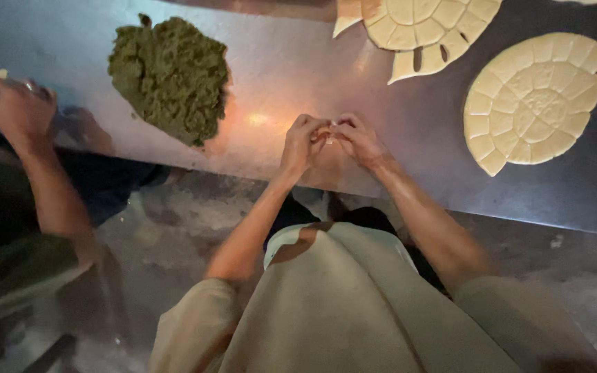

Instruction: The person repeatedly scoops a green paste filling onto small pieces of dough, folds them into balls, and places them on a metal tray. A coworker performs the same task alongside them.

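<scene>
My left hand [300,144] and my right hand [358,140] meet over the near edge of a shiny steel table [291,69]. Between their fingertips they pinch a small pale piece of dough [325,134], mostly hidden by the fingers. A big heap of green filling [172,76] lies on the table to the left of my hands. Two round sheets of pale dough, cut into many small pieces, lie at the back right: one [535,98] near the right edge, the other [423,27] at the top.
Another person stands at the left, a hand [10,105] raised over the table's left end holding something small. The table's front edge runs across below my hands, with grey floor [174,221] under it.
</scene>
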Demonstrator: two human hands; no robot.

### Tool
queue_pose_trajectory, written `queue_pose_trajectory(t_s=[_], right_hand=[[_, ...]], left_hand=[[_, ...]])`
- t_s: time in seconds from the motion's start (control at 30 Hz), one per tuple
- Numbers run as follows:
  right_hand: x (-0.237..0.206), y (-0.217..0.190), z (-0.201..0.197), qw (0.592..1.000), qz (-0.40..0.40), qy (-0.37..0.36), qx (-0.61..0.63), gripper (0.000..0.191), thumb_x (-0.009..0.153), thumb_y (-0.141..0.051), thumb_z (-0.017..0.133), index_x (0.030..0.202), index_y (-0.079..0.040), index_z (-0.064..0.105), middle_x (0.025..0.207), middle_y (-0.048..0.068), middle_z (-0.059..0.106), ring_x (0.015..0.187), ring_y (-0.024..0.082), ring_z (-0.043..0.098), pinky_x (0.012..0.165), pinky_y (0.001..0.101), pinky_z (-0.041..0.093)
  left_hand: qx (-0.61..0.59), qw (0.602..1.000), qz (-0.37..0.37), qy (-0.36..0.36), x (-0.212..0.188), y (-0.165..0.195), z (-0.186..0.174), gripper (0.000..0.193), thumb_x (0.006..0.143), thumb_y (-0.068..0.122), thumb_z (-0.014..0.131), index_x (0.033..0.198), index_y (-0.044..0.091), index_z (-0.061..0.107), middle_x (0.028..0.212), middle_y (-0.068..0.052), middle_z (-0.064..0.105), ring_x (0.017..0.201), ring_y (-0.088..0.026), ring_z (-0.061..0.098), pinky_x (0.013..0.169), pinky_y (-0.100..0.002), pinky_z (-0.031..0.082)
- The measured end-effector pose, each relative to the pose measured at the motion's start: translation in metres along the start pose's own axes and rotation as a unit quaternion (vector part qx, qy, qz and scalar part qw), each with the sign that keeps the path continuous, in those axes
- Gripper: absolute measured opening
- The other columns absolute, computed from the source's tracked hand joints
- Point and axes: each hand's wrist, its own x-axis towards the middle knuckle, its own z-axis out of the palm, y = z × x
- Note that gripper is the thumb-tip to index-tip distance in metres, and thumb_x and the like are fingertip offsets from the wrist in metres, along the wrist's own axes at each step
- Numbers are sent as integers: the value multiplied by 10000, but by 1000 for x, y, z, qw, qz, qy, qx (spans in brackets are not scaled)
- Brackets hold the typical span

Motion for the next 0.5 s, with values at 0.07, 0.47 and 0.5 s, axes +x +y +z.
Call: queue_pose_trajectory(t_s=[0.07, 0.47, 0.5], right_hand=[[4, -3, -1, 1000, 11, 2, 3, 216, 958, -95, 726, 1163, -162, 713, 1119, 78, 651, 1016, 288, 690, 851, 387, 569], [19, -25, -1, 997, 38, 59, -43, 164, 928, -89, 690, 1091, -109, 692, 1065, 128, 656, 1006, 330, 675, 867, 418, 556], [23, -24, 0, 995, 18, 74, -56, 154, 943, -82, 686, 1096, -87, 675, 1071, 142, 651, 1006, 352, 662, 867, 432, 549]], left_hand=[[12, 1000, -27, 6, 1, 0, 2, 232, 808, -35, 767, 1030, 30, 746, 866, -114, 610, 716, -212, 630, 681, -331, 545], [-42, 996, -28, -72, 24, -9, -6, 240, 859, -33, 715, 1090, 17, 673, 1019, -128, 671, 858, -232, 696, 747, -314, 591], [-50, 995, -25, -84, 29, -8, -9, 283, 857, -33, 707, 1132, 27, 679, 1021, -125, 680, 853, -234, 700, 743, -318, 592]])
